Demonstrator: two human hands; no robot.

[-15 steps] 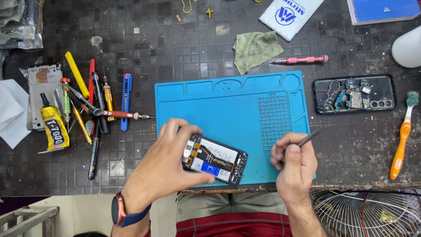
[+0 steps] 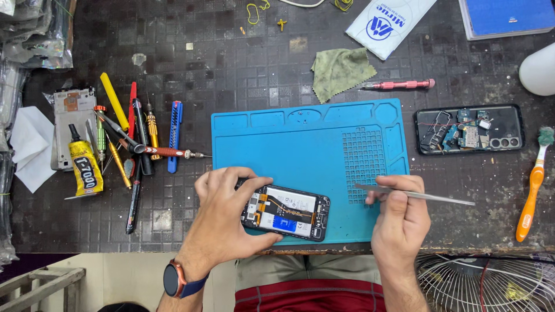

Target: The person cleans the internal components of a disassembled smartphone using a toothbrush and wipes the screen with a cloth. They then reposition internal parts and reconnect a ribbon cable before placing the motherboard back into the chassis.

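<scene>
Left to right: glue tube (image 2: 85, 167) and a cluster of screwdrivers (image 2: 139, 138) on the dark workbench (image 2: 243, 75). Left hand (image 2: 225, 211), fingers curled around an opened phone (image 2: 286, 212) lying at the near edge of the blue mat (image 2: 306, 138). Right hand (image 2: 400, 222), fingers pinched on tweezers (image 2: 416, 195). Far right: toothbrush (image 2: 533, 185).

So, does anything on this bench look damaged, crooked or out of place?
Nothing looks spilled or broken. The opened phone under the left hand lies slightly askew on the blue mat, its insides bare. A second phone shell on the right holds loose parts. The hand tools lie in an untidy heap. The right hand holds tweezers.
</scene>
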